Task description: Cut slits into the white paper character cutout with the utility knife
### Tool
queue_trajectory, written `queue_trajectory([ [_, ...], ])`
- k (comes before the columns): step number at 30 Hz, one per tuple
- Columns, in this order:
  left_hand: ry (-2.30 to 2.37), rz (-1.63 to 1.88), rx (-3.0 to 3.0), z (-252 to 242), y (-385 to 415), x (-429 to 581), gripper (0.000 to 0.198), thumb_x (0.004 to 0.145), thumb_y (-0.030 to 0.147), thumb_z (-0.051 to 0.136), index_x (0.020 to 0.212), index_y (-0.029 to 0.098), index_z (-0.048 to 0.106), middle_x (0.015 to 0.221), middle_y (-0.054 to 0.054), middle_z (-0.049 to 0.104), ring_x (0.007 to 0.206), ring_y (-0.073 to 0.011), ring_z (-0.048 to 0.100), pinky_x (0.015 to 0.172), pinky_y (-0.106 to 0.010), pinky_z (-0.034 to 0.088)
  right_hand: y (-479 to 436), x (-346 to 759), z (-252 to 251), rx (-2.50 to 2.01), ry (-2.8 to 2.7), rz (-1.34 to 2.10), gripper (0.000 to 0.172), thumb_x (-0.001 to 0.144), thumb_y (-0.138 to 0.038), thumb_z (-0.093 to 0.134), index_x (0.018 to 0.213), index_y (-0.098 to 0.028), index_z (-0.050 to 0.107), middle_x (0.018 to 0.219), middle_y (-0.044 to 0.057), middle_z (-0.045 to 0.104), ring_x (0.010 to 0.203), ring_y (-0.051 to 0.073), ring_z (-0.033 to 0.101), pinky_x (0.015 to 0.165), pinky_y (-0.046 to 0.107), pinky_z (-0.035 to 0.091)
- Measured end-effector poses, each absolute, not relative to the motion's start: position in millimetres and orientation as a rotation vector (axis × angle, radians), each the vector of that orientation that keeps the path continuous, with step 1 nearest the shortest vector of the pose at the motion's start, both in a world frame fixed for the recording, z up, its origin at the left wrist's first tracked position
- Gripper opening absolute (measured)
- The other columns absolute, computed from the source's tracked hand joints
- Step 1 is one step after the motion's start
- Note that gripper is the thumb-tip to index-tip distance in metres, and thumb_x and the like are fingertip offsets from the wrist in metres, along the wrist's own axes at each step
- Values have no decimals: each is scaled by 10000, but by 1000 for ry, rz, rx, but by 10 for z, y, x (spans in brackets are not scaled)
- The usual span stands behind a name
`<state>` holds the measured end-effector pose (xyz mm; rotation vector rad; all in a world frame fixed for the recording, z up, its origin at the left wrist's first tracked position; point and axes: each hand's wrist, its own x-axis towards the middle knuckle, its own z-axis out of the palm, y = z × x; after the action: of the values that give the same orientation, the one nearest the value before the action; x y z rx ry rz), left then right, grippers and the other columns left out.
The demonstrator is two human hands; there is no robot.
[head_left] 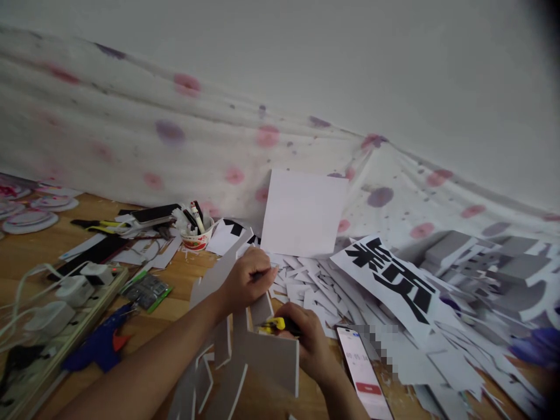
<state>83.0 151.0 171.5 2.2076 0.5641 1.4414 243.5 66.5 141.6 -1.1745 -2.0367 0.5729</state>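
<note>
A white foam-board piece (273,353) with several cut-outs and upright strips stands at the bottom centre. At its upper part is my left hand (249,280), its fingers closed; a small dark thing shows between them, too hidden to name. Lower and to the right, my right hand (308,341) is wrapped round a yellow and black utility knife (275,325). The knife points left, its tip beside the inner edge of the board.
White offcuts (315,286) and a printed sheet (385,274) lie at the right, near a phone (363,370). A white panel (304,213) leans at the back. On the left are a pen cup (196,233), glue gun (98,344) and power strip (65,338).
</note>
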Motion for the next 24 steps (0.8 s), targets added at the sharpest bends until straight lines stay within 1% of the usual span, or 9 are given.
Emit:
queue_trajectory([
  [7,580,1455,2191,1720,1479,856,354,825,221,419,511,204,255,515,49,300,556,-115,340,629,-305,317,644,2445,1378,-1195,-2057,648,235,816,-400,464,745,-198,560,671,12,559,599,137,485,543,242,306],
  [13,550,1449,2191,1690,1484,874,364,835,230,416,511,204,250,508,52,284,556,-114,337,631,-302,319,666,2473,1367,-1150,-2053,599,241,827,-416,463,755,-205,553,681,10,546,602,134,475,551,242,313],
  [18,519,1429,2183,1663,1477,887,372,834,216,416,508,201,237,499,54,276,558,-111,338,643,-296,325,694,2485,1397,-1075,-2131,592,283,831,-459,469,762,-200,562,681,14,543,599,128,462,547,239,310],
  [24,518,1398,2178,1669,1452,894,375,833,232,405,507,204,220,492,56,268,550,-110,330,641,-289,324,697,2515,1418,-1039,-2180,606,348,823,-513,464,739,-189,561,636,2,515,572,114,442,517,232,287],
])
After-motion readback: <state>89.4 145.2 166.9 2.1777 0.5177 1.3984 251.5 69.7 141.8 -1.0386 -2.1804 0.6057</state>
